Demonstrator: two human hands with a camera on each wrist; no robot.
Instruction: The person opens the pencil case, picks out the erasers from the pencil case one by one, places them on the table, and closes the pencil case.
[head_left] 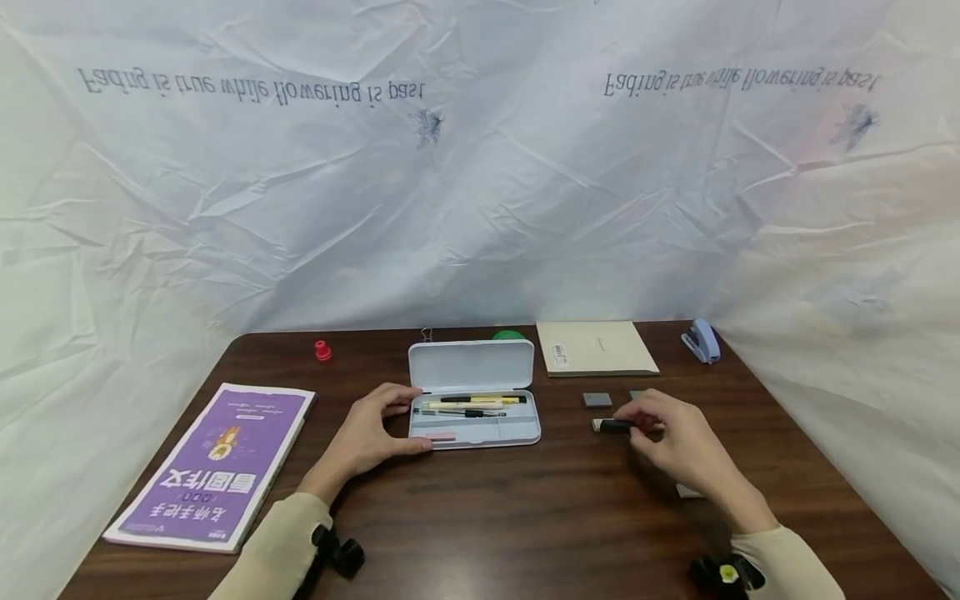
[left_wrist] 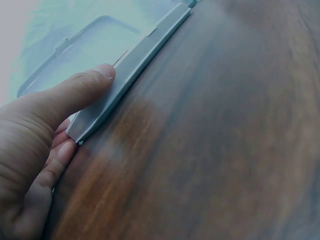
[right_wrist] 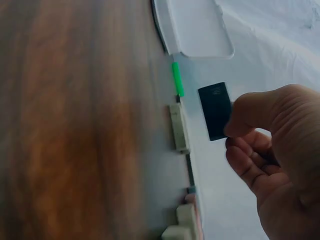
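A pale pencil case (head_left: 519, 430) lies with its lid raised on the brown table. Inside are a yellow and black pencil (head_left: 487, 400), several other pens and a small pink piece (head_left: 440, 436). My left hand (head_left: 367, 437) grips the case's left end, thumb on the front edge and fingers round the side; the left wrist view shows the thumb over the case wall (left_wrist: 131, 70). To the right of the case, my right hand (head_left: 682, 442) pinches an eraser in a black sleeve (head_left: 617, 426), its white end pointing left. In the right wrist view the sleeve (right_wrist: 216, 112) hangs above the table.
A grey block (head_left: 597, 400) sits behind the eraser, and a pale piece (head_left: 687, 492) is partly under my right wrist. Farther back are a cream notebook (head_left: 600, 350), a blue stapler (head_left: 703, 342) and a red cap-like thing (head_left: 322, 351). A purple book (head_left: 206, 467) lies left.
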